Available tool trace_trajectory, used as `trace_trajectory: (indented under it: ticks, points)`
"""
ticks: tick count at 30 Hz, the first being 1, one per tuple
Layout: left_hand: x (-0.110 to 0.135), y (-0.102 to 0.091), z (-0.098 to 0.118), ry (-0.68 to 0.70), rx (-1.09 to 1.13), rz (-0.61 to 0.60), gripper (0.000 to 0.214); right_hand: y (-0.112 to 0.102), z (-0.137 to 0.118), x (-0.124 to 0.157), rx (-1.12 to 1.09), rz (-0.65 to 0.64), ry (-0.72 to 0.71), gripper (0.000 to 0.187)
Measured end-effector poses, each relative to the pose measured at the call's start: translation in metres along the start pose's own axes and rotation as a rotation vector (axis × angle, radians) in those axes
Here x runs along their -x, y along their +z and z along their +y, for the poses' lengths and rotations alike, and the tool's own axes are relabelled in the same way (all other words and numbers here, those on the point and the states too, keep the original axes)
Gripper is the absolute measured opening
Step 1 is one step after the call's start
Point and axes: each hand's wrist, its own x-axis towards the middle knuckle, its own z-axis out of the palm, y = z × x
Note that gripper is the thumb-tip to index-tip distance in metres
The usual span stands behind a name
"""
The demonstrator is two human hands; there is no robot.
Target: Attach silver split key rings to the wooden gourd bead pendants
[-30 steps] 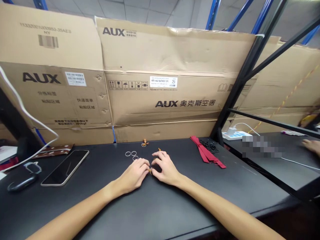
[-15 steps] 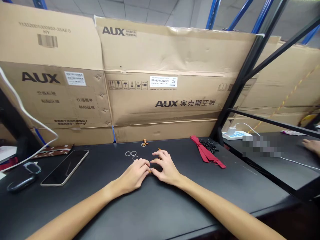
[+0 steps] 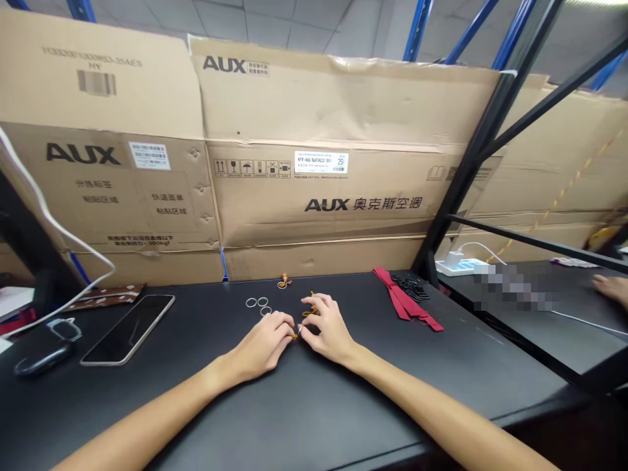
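My left hand [image 3: 272, 339] is closed in a pinch low over the dark tabletop, and a tip of orange-brown cord [image 3: 295, 337] pokes out from its fingertips. Almost touching it, my right hand [image 3: 328, 332] pinches a small silvery ring [image 3: 300, 329] between thumb and forefinger; part of the ring is hidden. More orange-brown cord [image 3: 309, 313] lies under the curled fingers of that hand. Just beyond my left hand are several thin metal rings, one loose ring [image 3: 251, 302] among them. Farther back sits a small orange-brown knotted piece with a ring [image 3: 284, 281].
Red ribbon strips [image 3: 407, 301] and a heap of black pieces [image 3: 412, 286] lie to the right. A phone [image 3: 128, 329], a dark rounded object [image 3: 44, 358] and a brown pouch [image 3: 105, 296] are on the left. Cardboard [image 3: 314, 222] walls the back. Another person's hand [image 3: 611, 286] shows far right.
My right hand has drawn slightly away from my left, and a silvery ring now shows in its pinch. More cord shows beneath its fingers. My left hand stays nearly still.
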Motion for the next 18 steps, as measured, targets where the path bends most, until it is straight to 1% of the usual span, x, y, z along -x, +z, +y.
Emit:
trace_trajectory:
  ticks: [3,9,12,14,18]
  points:
    - [0.000,0.000,0.000,-0.019,-0.005,0.003,0.016,0.001,0.001,0.001,0.009,-0.011,-0.040,0.014]
    - [0.001,-0.001,0.002,-0.063,0.046,-0.009,0.009,0.001,0.005,0.000,-0.024,-0.031,0.006,0.011]
    - [-0.001,-0.004,0.003,-0.089,0.027,-0.027,0.014,-0.002,0.005,-0.001,-0.053,-0.020,0.003,0.008]
    - [-0.002,-0.004,0.004,-0.116,0.002,-0.044,0.019,-0.004,0.005,-0.002,-0.081,0.004,-0.009,0.009]
    - [-0.002,-0.002,0.001,-0.161,-0.019,-0.085,0.029,-0.010,0.003,-0.002,-0.151,0.045,-0.093,0.012]
